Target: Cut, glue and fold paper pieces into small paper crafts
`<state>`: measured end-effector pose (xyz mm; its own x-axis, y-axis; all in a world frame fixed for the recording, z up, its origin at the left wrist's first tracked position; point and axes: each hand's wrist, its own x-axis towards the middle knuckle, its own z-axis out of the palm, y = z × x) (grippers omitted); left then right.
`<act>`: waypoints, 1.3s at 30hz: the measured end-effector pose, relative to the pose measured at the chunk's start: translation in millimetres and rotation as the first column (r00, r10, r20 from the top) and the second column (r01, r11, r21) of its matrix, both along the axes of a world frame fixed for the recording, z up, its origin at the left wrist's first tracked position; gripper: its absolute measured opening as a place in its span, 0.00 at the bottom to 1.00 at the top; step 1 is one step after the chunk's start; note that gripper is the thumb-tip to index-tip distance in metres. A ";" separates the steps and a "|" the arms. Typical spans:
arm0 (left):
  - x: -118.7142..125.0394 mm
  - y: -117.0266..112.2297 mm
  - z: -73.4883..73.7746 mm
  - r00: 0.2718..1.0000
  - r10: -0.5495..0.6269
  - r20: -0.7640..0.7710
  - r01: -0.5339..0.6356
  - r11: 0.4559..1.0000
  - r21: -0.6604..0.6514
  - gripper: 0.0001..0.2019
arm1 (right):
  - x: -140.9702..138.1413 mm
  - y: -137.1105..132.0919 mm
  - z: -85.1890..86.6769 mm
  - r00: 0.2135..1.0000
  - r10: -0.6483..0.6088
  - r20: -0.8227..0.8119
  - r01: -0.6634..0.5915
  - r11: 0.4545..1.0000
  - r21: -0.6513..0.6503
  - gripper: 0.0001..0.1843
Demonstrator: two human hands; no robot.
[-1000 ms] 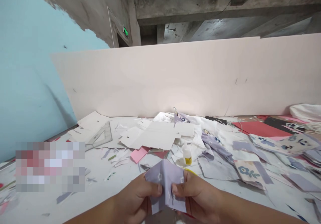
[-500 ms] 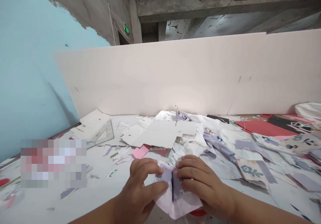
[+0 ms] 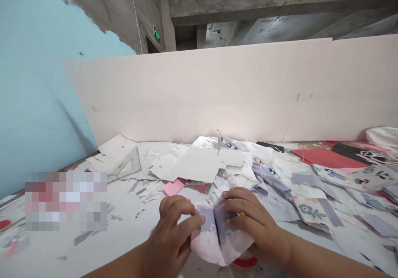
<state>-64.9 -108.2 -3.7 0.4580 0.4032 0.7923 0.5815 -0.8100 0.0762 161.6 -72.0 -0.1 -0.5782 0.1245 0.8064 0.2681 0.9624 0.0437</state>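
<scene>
A small pink and purple piece (image 3: 219, 240), creased down its middle and printed with a pale flower, is spread between my hands; whether it is cloth or paper I cannot tell. My left hand (image 3: 175, 232) pinches its left edge between thumb and fingers. On the other side, my right hand (image 3: 259, 228) grips the right half, fingers over its purple face and thumb hidden. A bit of yellow shows between the right fingers. Just below lies a red curved object (image 3: 245, 262), partly covered by the piece and the hand.
White card sheets (image 3: 192, 164) and scraps lie ahead, with a clear set square (image 3: 129, 166) to the left. Flower-printed pieces (image 3: 312, 213) and red sheets (image 3: 331, 158) spread across the right. A pale upright board (image 3: 230, 91) closes off the table's back. A blurred patch hides the left.
The piece's two halves have opened wider, and its lower edge now curves round. My right fingers have shifted slightly up and apart. Both hands still hold on.
</scene>
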 end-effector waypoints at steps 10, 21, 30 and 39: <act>0.0 7.5 -5.0 0.977 -0.205 -0.055 0.199 0.975 -0.095 0.07 | -7.3 0.6 3.8 0.982 0.163 0.095 -0.163 0.987 -0.014 0.11; 1.0 7.2 -3.3 0.968 -0.218 -0.122 0.212 0.976 -0.056 0.04 | -7.6 -0.4 5.2 0.978 0.195 0.080 -0.195 0.981 -0.009 0.12; 1.2 3.8 5.6 0.970 -0.127 -0.210 0.159 0.976 0.148 0.07 | -5.9 -1.7 18.5 0.976 0.118 0.181 -0.142 0.982 0.127 0.12; 4.0 1.7 13.6 0.969 -0.050 -0.242 0.118 0.954 0.274 0.07 | -5.2 -2.5 20.8 0.980 0.091 0.175 -0.122 0.976 0.179 0.11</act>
